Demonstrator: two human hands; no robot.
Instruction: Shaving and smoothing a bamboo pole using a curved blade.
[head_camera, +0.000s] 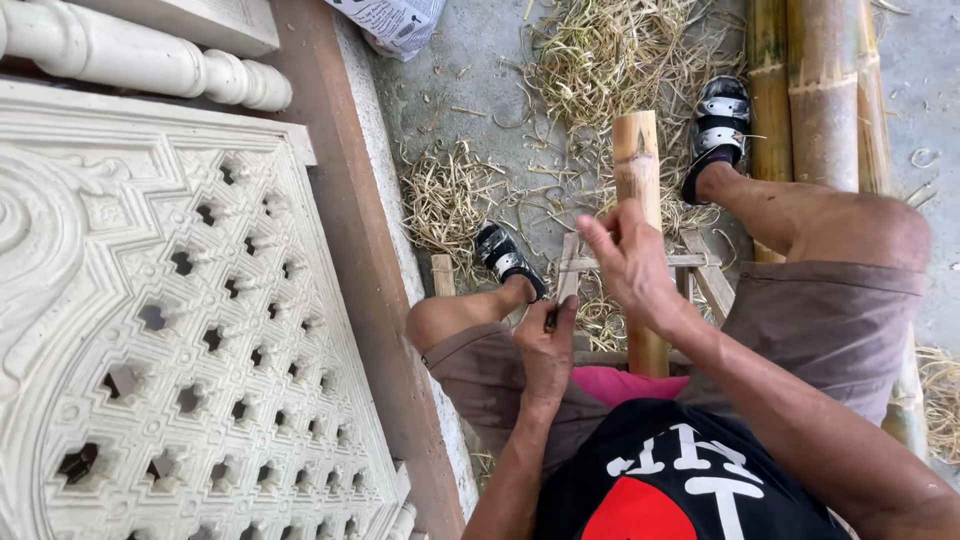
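Note:
I sit with a short bamboo pole (637, 165) standing upright between my knees. My right hand (628, 262) is closed around the pole partway down, fingers pointing left. My left hand (545, 345) grips the dark handle of a knife (562, 290); its pale blade points up beside the pole. A thin bamboo strip (640, 263) lies crosswise against the pole near my right hand. My feet wear black sandals with silver straps (720, 125), one each side of the pole.
Heaps of dry bamboo shavings (610, 60) cover the concrete floor ahead. Several thick bamboo poles (822, 90) lie at the right. A carved white lattice panel (170, 320) and a white baluster (130, 60) fill the left, bordered by a brown ledge (360, 260).

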